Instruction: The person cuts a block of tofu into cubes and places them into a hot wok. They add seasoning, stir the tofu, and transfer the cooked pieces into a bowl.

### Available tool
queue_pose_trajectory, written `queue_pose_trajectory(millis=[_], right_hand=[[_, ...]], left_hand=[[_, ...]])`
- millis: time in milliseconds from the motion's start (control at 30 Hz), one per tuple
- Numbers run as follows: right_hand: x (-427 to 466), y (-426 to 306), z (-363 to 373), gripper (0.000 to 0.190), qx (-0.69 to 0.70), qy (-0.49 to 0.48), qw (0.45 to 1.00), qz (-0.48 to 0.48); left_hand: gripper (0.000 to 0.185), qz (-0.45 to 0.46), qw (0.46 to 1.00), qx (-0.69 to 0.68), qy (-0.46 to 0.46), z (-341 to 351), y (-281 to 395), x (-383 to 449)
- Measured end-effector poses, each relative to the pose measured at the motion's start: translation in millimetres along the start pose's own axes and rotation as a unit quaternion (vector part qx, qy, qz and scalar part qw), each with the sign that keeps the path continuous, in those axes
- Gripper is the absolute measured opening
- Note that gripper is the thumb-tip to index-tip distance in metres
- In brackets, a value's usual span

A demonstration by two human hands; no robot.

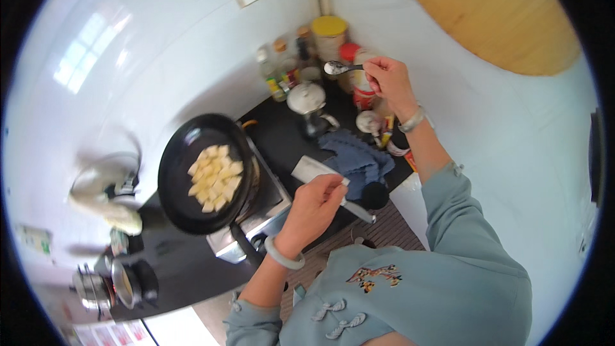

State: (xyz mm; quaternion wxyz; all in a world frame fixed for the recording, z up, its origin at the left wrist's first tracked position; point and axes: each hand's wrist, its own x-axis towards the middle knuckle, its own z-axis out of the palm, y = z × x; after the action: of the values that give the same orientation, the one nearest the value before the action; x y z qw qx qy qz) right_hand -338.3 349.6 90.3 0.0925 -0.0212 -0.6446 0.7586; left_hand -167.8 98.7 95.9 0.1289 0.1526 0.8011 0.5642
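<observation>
My right hand [390, 84] is raised at the upper right and holds a small dark spoon [337, 67] by its handle. White powder lies in the spoon's bowl. My left hand [314, 211], its fingers bent together, is over a wide-bladed kitchen knife [312, 169] near the counter's front edge. The hand covers the middle of the knife, and whether the fingers touch it or pinch something small is unclear. To the left, a black frying pan [178, 192] sits on a gas stove [269, 192]. Pale yellow cubes of food [216, 178] are heaped in the pan.
A blue cloth [358, 158] and a lidded metal pot [307, 98] lie behind the knife. Bottles [271, 77], a yellow-lidded jar [329, 33] and a red-capped container [360, 86] crowd the corner. The pan's handle [245, 245] juts toward me. Further pots [126, 283] stand at the far left.
</observation>
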Motion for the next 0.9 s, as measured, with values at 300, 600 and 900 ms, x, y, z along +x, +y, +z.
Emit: queue_pose_trajectory(millis=[300,600,900], right_hand=[[-44,-18,167,0.01,0.111,-0.249,0.959,0.079],[-58,-11,273,0.011,0.038,-0.306,0.949,0.067],[-51,0,311,0.011,-0.013,-0.311,0.949,0.047]], left_hand=[[0.028,-0.026,0.999,0.01,0.043,-23,-5,-51],[0.029,-0.048,0.992,-0.006,0.119,-50,-26,-103],[0.028,-0.026,0.985,-0.033,0.166,-59,-36,-125]])
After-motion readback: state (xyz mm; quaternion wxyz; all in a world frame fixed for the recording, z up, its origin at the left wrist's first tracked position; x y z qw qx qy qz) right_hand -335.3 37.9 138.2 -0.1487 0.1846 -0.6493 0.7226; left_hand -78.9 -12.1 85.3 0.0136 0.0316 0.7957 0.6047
